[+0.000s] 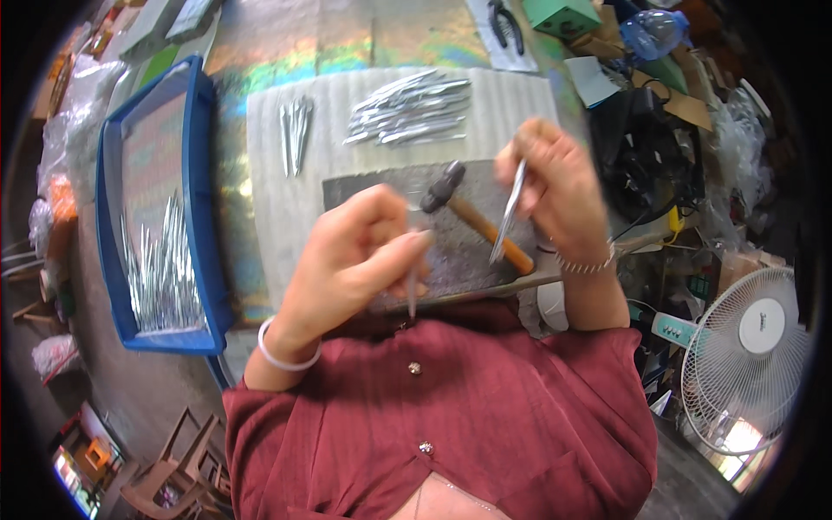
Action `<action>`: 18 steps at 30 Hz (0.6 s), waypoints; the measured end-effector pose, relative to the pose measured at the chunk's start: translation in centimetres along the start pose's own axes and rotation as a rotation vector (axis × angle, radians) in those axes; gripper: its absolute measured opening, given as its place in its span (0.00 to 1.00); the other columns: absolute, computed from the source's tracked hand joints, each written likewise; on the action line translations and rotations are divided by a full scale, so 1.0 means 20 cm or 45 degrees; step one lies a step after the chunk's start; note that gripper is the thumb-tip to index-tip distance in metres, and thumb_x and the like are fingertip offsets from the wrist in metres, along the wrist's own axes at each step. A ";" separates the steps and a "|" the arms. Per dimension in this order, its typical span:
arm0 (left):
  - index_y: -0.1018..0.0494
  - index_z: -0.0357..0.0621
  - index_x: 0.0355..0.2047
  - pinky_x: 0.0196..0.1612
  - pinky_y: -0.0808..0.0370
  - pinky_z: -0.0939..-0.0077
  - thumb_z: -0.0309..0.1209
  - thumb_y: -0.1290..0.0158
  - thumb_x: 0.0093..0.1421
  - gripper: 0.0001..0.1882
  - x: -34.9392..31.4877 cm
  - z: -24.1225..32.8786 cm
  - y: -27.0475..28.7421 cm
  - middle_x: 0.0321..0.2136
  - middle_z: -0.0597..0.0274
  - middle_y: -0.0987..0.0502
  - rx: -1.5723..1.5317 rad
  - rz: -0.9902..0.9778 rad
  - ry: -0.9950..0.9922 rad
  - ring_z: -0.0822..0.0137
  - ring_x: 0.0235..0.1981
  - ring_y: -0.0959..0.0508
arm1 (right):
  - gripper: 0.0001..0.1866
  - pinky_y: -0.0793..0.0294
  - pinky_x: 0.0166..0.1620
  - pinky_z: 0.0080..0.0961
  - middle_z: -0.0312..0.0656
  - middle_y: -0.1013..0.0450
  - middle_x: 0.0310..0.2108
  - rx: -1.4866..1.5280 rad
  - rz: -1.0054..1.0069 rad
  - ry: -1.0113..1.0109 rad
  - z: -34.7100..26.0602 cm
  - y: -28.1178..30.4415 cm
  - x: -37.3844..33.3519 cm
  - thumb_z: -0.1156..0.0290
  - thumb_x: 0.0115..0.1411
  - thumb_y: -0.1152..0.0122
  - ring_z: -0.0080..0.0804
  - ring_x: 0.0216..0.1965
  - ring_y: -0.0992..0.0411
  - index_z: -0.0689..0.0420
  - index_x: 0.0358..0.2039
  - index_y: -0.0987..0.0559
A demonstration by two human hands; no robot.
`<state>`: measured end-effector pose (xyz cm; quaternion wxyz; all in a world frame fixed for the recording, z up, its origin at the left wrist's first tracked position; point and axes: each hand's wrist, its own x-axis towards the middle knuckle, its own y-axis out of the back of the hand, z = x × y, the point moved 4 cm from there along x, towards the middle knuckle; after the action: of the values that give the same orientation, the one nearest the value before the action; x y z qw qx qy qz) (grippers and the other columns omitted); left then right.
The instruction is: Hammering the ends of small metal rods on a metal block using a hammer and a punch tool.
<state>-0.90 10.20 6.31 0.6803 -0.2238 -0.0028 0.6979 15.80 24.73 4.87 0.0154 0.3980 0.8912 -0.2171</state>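
My right hand (550, 178) is closed on slim silver tweezers (512, 211), held slanting with the lower end near the hammer's handle. My left hand (364, 260) is also closed, thumb against fingers, on a thin pale strip (412, 290) pointing down; blur hides its kind. Between the hands, a hammer (472, 217) with a dark head and wooden handle lies on a dark grey slab (347, 186). Beyond them, a pile of silver tweezers (412, 108) and a smaller bunch (295, 134) rest on a white foam sheet (260, 217).
A blue tray (208, 217) at the left holds many slim silver pieces (165, 277). Black-handled pliers (505, 26) lie at the far side, near a green box (561, 13) and a plastic bottle (652, 33). A white fan (750, 360) stands at the right, below a black bag (641, 147).
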 end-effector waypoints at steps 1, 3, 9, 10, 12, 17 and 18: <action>0.33 0.38 0.29 0.23 0.28 0.84 0.24 0.47 0.61 0.06 -0.03 0.00 0.03 0.24 0.62 0.24 -0.161 0.156 -0.036 0.76 0.22 0.24 | 0.09 0.36 0.18 0.09 0.39 0.25 0.24 -0.126 0.064 0.028 -0.07 0.09 0.06 0.67 0.65 0.47 0.12 0.14 0.36 0.57 0.30 0.28; 0.33 0.38 0.32 0.25 0.27 0.84 0.23 0.48 0.62 0.04 -0.09 -0.03 0.06 0.27 0.60 0.24 -0.226 0.302 -0.152 0.75 0.23 0.24 | 0.09 0.39 0.16 0.10 0.37 0.26 0.22 -0.502 0.144 0.122 -0.18 0.28 0.20 0.67 0.63 0.46 0.13 0.12 0.38 0.58 0.30 0.28; 0.32 0.39 0.40 0.27 0.24 0.83 0.23 0.49 0.62 0.07 -0.17 -0.15 0.16 0.33 0.56 0.25 -0.429 0.461 -0.483 0.71 0.26 0.22 | 0.10 0.31 0.21 0.24 0.41 0.27 0.22 -1.512 0.321 -0.076 0.00 0.66 0.54 0.68 0.59 0.43 0.25 0.17 0.29 0.63 0.34 0.27; 0.32 0.39 0.41 0.27 0.23 0.82 0.24 0.48 0.62 0.08 -0.17 -0.15 0.15 0.33 0.56 0.25 -0.539 0.382 -0.475 0.69 0.27 0.21 | 0.10 0.31 0.21 0.24 0.41 0.27 0.22 -1.511 0.324 -0.059 0.01 0.68 0.54 0.68 0.59 0.43 0.25 0.17 0.29 0.63 0.34 0.27; 0.32 0.39 0.41 0.27 0.22 0.82 0.24 0.49 0.63 0.08 -0.18 -0.14 0.13 0.33 0.55 0.25 -0.633 0.407 -0.457 0.69 0.27 0.21 | 0.13 0.27 0.27 0.28 0.43 0.27 0.27 -1.905 0.357 0.766 -0.02 0.53 0.43 0.69 0.57 0.43 0.29 0.24 0.25 0.63 0.40 0.27; 0.34 0.41 0.40 0.31 0.18 0.80 0.24 0.49 0.63 0.07 -0.11 -0.20 0.07 0.33 0.54 0.25 -0.960 0.384 -0.300 0.66 0.30 0.19 | 0.20 0.30 0.29 0.16 0.38 0.27 0.32 -0.843 -0.303 0.264 -0.01 -0.16 -0.04 0.81 0.53 0.37 0.19 0.26 0.29 0.60 0.48 0.26; 0.34 0.41 0.40 0.32 0.18 0.79 0.23 0.49 0.62 0.07 -0.09 -0.22 0.05 0.34 0.54 0.24 -1.028 0.336 -0.258 0.65 0.32 0.19 | 0.20 0.31 0.29 0.15 0.38 0.26 0.32 -0.676 -0.394 0.219 0.02 -0.22 -0.09 0.83 0.52 0.37 0.19 0.27 0.29 0.61 0.47 0.25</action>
<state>-0.50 7.16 2.60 0.4397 -0.4008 -0.3135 0.7401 13.82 20.62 6.56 0.0101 0.2566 0.9647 0.0580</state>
